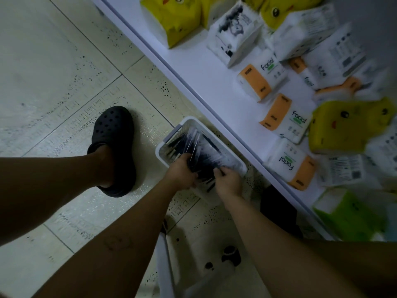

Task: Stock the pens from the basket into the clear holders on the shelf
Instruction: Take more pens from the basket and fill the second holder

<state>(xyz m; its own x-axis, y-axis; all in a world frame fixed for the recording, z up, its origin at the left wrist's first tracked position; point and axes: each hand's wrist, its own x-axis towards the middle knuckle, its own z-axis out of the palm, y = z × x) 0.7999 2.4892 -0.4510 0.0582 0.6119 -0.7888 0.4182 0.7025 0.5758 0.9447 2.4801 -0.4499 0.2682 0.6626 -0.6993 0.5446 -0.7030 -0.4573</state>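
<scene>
Two bare forearms are reaching down and forward from the bottom of the view, and beneath them a white plastic object (164,261) with a few small black pieces on it is lying blurred, too unclear to name. The left hand (181,173) is curling its fingers round a bundle of slim dark pens (202,151), gripping them from the left side. The right hand (227,180) is closing its fingers on the near ends of the same bundle, just beside the left hand; the blur is hiding how many pens it is pinching. The pens are lying inside a white rectangular plastic basket (160,149), most of them running lengthwise, some in clear wrapping. The basket is sitting on the pale speckled floor tiles (53,72), its far side tucked against the front edge of a low white shelf (206,67).

To the left of the basket, a bare leg is standing with its foot in a dark perforated rubber clog (113,134). On the shelf, soft packs of tissue are lying loosely side by side: yellow packs with a cartoon face (171,20), white-and-orange packs printed "Facial" (264,78), plain white packs with black print (236,33), and a green pack (348,214) at the near end.
</scene>
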